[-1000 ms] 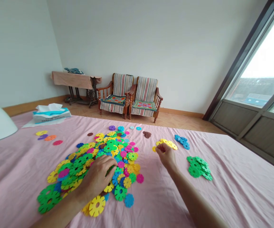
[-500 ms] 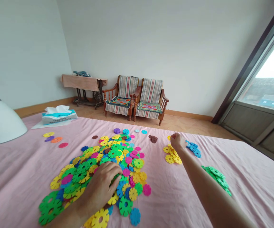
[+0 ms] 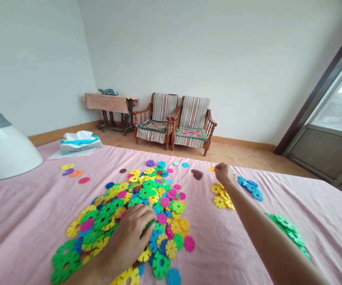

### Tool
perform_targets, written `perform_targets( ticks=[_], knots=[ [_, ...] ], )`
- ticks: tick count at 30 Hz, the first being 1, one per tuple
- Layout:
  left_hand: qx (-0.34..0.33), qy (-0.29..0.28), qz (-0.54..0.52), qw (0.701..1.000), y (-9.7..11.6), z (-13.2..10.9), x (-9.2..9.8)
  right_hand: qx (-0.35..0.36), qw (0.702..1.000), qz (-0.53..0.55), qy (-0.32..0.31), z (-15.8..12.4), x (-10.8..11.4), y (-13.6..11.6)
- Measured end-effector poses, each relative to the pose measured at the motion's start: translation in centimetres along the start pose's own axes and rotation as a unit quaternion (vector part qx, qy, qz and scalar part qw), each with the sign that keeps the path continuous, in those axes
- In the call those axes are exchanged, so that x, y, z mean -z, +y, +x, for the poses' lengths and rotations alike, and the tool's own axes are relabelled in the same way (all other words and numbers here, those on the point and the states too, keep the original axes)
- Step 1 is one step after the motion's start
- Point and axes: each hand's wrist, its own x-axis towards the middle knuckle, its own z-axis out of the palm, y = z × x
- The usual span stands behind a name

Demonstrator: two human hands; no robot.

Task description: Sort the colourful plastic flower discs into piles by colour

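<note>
A large mixed heap of notched plastic discs (image 3: 99,217) lies on the pink cloth (image 3: 212,249). On it rests my left hand (image 3: 136,225), fingers curled over the discs; what is under them is hidden. My right hand (image 3: 223,173) is closed just beyond a small pile of yellow discs (image 3: 220,202), with a yellow disc (image 3: 212,169) at its fingertips; whether it grips that disc is unclear. Blue discs (image 3: 250,188) lie to its right, green discs (image 3: 288,231) nearer on the right, and brown discs (image 3: 197,174) to its left.
A tissue box (image 3: 82,146) and a white rounded object (image 3: 7,146) stand at the left. Loose discs (image 3: 76,173) lie near them. Single discs dot the far edge. Past the bed-like surface are two wooden chairs (image 3: 193,118) and a cloth-covered stand (image 3: 108,103).
The whole view has shifted slightly, so things appear a little further right. My left hand stays on the heap, and my right hand remains closed beyond the yellow pile.
</note>
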Motion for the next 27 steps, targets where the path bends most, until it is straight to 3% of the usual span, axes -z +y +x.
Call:
perform_targets(
  ticks=[4, 9, 16, 19, 27],
  knots=[
    [0.000, -0.005, -0.003, 1.000, 0.0, 0.0, 0.0, 0.102, 0.989, 0.068, -0.081, -3.4, 0.9, -0.8],
    [0.004, -0.012, -0.003, 1.000, 0.0, 0.1, -0.1, 0.217, 0.940, 0.127, -0.230, -9.2, 2.3, -1.6],
    [0.001, -0.011, 0.002, 1.000, 0.1, 0.2, 0.1, 0.248, 0.870, 0.158, -0.395, -13.1, 4.0, -1.9],
    [0.001, -0.010, 0.005, 1.000, 0.1, 0.1, 0.0, 0.255, 0.855, 0.151, -0.425, -13.7, 4.0, -1.9],
    [0.002, -0.011, 0.004, 1.000, 0.1, 0.1, -0.1, 0.246, 0.856, 0.150, -0.428, -14.0, 3.0, -1.3]
  ],
)
